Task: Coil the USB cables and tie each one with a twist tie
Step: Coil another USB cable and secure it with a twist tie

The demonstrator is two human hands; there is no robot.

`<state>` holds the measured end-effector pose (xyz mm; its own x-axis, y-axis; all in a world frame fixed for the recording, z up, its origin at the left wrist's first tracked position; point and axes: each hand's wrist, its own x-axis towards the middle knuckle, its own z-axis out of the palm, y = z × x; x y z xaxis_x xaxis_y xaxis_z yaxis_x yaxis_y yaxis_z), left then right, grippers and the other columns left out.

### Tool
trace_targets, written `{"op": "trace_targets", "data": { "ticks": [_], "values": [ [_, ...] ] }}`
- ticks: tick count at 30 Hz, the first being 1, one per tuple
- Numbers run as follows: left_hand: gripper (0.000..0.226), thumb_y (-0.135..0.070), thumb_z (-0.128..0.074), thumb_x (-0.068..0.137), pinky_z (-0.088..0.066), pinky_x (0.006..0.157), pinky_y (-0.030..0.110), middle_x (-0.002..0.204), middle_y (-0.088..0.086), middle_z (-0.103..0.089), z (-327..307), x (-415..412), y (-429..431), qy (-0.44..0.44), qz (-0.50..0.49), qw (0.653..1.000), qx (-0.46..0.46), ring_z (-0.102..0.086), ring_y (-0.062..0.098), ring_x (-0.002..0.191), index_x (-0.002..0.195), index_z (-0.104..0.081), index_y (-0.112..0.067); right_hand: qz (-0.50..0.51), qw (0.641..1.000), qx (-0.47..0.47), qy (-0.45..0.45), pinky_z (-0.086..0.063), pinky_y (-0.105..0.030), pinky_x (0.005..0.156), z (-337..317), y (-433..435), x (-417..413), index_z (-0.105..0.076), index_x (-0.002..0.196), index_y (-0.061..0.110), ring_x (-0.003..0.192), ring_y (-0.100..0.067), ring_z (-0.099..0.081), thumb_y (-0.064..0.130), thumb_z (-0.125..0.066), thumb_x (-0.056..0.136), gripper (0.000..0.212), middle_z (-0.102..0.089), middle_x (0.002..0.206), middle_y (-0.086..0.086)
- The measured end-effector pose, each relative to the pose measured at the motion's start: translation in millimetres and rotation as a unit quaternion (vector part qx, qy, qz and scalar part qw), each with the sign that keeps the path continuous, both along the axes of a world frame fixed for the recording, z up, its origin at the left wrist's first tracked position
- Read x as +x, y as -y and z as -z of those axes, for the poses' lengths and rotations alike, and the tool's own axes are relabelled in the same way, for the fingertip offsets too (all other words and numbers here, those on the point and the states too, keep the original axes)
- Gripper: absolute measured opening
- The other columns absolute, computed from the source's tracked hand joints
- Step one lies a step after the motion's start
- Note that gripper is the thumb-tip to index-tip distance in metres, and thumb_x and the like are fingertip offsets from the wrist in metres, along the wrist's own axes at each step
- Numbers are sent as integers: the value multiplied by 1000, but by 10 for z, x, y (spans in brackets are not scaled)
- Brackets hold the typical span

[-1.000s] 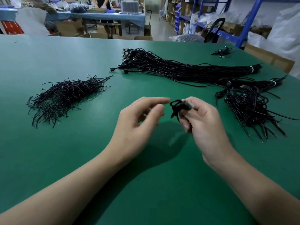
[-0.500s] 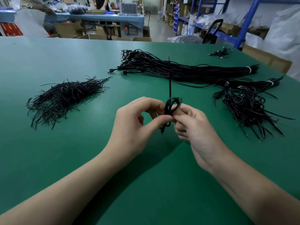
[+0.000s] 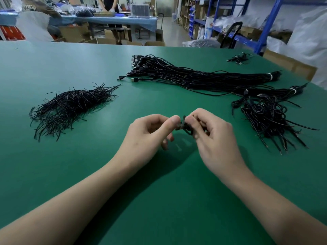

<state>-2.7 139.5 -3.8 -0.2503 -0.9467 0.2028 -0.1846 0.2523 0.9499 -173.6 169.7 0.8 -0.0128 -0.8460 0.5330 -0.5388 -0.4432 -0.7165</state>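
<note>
A small coiled black USB cable (image 3: 184, 125) is held just above the green table (image 3: 159, 200), mostly hidden by fingers. My right hand (image 3: 215, 138) grips the coil from the right. My left hand (image 3: 148, 137) pinches it from the left with thumb and forefinger; whether the pinch is on the coil or on a twist tie cannot be told. A heap of black twist ties (image 3: 70, 106) lies to the left. A long bundle of uncoiled black cables (image 3: 194, 76) stretches across the far middle. A pile of coiled cables (image 3: 269, 117) sits at the right.
A second banded cable bundle (image 3: 283, 91) lies behind the right pile. A few loose cables (image 3: 239, 58) rest near the far right corner. Beyond the table stand cardboard boxes (image 3: 290, 65), blue shelving (image 3: 265, 27) and another workbench (image 3: 115, 20) with a person standing at it.
A long black strand that stood up from the coil half a second ago is gone from sight. Both hands have closed in around the coil, fingertips meeting.
</note>
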Motion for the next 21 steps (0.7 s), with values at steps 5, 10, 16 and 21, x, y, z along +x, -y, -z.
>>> {"op": "trace_targets", "data": {
  "ticks": [5, 10, 16, 21],
  "values": [
    [54, -69, -61, 87, -42, 45, 19, 67, -1, -71, -31, 39, 2, 7, 55, 995, 78, -57, 6, 46, 81, -71, -16, 23, 996, -42, -81, -36, -39, 51, -19, -32, 33, -57, 79, 10, 54, -20, -40, 26, -56, 104, 30, -45, 58, 1],
    [33, -46, -70, 80, -45, 53, 19, 75, -2, -74, -64, 36, -30, -73, 65, 992, 79, -67, 6, 64, 88, -76, -15, 12, 998, -21, -55, -29, -26, 51, -21, -29, 28, -56, 76, 13, 53, -12, -35, 25, -56, 104, 30, -41, 56, 4],
    [24, -27, -83, 76, -56, 72, 21, 83, 4, -77, -48, -42, -52, -61, -3, 997, -53, -72, 10, 77, 93, -75, -12, -29, 991, 110, 69, -27, -29, 56, -12, 36, 5, -55, 74, 12, 57, -7, -31, 22, -52, 105, 32, -35, 57, 13],
    [13, -17, -81, 87, -55, 76, 25, 88, -10, -75, -91, 32, -39, 139, -43, 910, -388, -67, 1, 79, 98, -76, -13, -148, 884, 300, 327, -19, -18, 41, -24, 46, -24, -53, 74, 20, 44, -6, -20, 19, -47, 105, 31, -26, 51, 12]
  ]
}}
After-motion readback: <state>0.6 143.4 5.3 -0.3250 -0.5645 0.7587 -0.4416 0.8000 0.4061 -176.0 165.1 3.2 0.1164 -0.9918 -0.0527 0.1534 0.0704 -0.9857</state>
